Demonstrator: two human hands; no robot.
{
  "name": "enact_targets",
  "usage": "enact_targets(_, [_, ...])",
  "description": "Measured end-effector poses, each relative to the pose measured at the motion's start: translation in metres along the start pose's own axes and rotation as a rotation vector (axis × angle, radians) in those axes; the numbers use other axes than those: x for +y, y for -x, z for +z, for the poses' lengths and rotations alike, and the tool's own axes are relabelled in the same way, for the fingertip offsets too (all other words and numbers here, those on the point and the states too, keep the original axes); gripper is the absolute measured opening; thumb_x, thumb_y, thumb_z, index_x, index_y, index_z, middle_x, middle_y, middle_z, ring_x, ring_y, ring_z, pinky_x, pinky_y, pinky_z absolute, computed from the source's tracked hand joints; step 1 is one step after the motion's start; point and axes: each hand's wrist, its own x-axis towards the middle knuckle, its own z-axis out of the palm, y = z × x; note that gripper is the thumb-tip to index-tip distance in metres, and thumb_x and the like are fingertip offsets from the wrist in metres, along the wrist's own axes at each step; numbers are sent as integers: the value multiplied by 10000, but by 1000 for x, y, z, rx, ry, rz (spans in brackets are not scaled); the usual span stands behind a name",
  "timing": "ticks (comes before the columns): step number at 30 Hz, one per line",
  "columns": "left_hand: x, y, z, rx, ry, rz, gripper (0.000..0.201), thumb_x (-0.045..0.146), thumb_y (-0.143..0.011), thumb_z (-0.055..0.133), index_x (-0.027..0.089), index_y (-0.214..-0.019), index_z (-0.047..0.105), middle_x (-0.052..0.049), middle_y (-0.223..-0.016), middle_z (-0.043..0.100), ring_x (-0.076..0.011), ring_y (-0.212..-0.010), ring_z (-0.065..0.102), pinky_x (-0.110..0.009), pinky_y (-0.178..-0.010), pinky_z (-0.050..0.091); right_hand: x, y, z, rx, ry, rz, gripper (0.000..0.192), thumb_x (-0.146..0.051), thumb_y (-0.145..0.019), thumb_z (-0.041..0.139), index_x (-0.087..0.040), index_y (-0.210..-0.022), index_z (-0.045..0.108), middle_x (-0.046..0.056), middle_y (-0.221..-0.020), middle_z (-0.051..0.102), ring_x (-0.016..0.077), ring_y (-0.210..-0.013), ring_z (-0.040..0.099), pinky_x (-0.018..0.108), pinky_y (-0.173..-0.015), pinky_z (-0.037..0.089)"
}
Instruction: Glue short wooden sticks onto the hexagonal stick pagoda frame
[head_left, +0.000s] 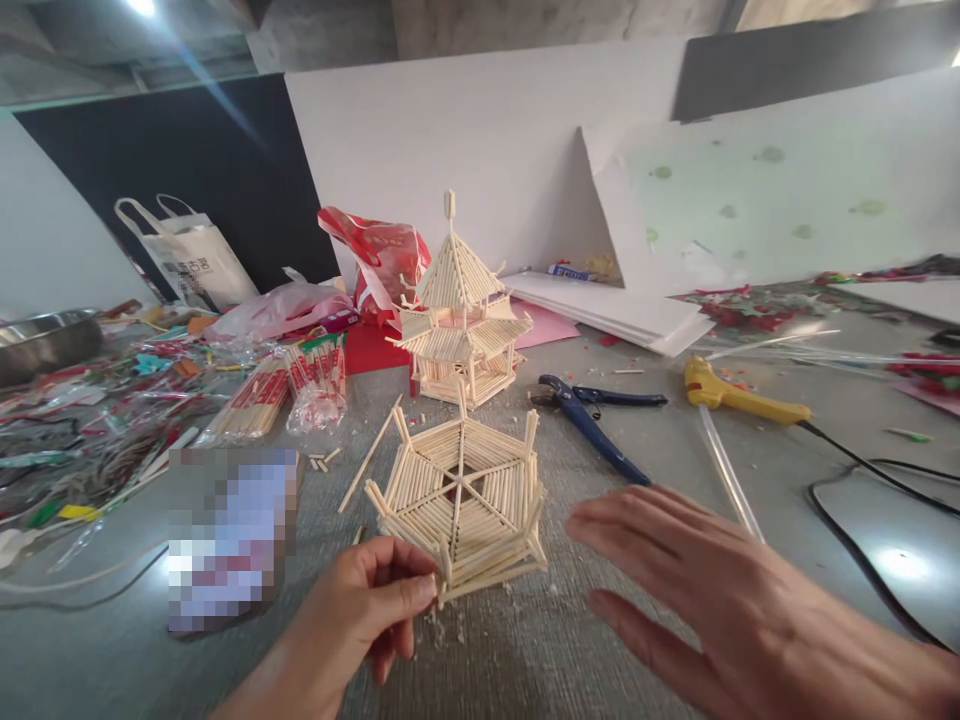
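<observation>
A hexagonal frame of wooden sticks (480,500) lies on the table before me, with short posts standing at its corners and a small gap at its centre. My left hand (367,605) pinches its near left corner between thumb and fingers. To the right of the frame, my right hand (697,580) is open, fingers stretched out and holding nothing. Right behind the frame stands a tiered stick pagoda (461,320) with a pointed roof. One loose stick (370,455) lies left of the frame.
Blue-handled cutters (600,430) and a yellow glue gun (742,392), its black cord trailing right, lie beyond my right hand. At left are bundled sticks (251,395), a blurred-out flat object (232,540) and craft clutter. White boards (607,305) and a red bag (382,250) sit behind.
</observation>
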Motion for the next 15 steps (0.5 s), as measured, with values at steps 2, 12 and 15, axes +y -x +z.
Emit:
enact_targets(2, [4,1,2,10,2,11,199,299,-617,700,150,-706,602,44,-501,551,-41,-355,414,-141,-318,284,-10,-3,1,-9,-29,-14,177,-175,-807,443,-188,-920,578,77,-959,643,197,-823,607,327,-673,508])
enact_targets(12, [5,-2,2,-26,37,-106,173,308,-633,674,156,-678,602,72,-392,421,-37,-343,298,-161,-338,206,-33,-16,40,0,-65,-75,201,-125,-836,400,-140,-854,600,67,-781,581,180,-762,539,341,-703,458])
enact_targets(15, [5,-3,2,-11,65,-108,171,290,-624,680,147,-678,604,77,-422,398,-32,-370,276,-163,-353,174,-32,-20,51,-7,-58,-104,167,-116,-819,428,-128,-846,593,69,-777,563,179,-750,510,331,-682,444])
